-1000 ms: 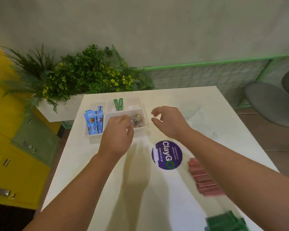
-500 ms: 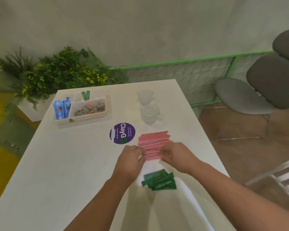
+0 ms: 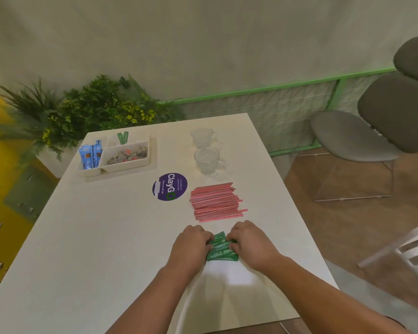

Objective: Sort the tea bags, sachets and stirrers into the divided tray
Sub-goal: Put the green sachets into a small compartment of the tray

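Left hand [image 3: 193,247] and right hand [image 3: 251,244] are both curled down on the pile of green packets [image 3: 222,253]. I am pinching the pile from its two sides. It lies on the table [image 3: 106,237], near the right edge and closer to the near edge than the far one.

These packets look thin and very light. I think they are soft and bendy, and smooth, so they may slide over each other and fan out. It seems best to squeeze the whole pile flat, thumb under and fingers on top, and to hold it in the middle, not at the tips.

The red sticks [image 3: 216,201] lie just past my hands. The tray [image 3: 121,169] sits at the far left corner. Its small back box has green packets in it already, so I think mine go there.
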Motion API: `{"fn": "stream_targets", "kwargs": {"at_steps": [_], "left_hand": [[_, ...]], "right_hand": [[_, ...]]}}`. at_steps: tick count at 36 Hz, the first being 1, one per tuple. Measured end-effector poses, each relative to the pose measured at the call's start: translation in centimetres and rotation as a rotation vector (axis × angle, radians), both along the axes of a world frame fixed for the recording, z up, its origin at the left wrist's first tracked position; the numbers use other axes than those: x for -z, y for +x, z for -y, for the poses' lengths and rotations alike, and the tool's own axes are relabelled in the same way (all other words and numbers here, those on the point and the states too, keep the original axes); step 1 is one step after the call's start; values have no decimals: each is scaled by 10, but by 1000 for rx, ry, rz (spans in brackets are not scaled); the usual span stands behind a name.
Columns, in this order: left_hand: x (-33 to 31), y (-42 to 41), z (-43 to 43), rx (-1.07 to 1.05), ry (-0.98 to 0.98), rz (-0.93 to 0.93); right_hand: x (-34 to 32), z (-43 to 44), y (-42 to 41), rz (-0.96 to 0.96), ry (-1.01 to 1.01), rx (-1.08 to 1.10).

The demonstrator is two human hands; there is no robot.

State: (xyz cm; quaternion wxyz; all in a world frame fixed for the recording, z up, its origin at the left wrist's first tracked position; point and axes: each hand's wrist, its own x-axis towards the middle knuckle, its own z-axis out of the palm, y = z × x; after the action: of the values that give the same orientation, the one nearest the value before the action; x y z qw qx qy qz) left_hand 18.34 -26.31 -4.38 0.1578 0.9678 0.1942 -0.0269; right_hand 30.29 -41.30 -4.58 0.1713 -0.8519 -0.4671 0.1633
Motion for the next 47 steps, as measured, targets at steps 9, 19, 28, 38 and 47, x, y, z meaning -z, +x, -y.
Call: {"fn": "stream_targets", "kwargs": {"at_steps": [9,19,28,38,47], "left_hand": [[-1,2,4,39,197,-50],[-21,7,-8,-97,-8,115],[-88,12,-73,-439,-133,416],[-128,9,-189,-548,-295,567],[-132,27,-313,-647,-408,649]], "right_hand": [[-1,-8,0,-28,-11,16],[-18,-13,8,-113,28,49],[-53,-51,21,-414,244,227],[-89,-160,26,-673,530,347],[-113,-279,40,-825,678,458]]}}
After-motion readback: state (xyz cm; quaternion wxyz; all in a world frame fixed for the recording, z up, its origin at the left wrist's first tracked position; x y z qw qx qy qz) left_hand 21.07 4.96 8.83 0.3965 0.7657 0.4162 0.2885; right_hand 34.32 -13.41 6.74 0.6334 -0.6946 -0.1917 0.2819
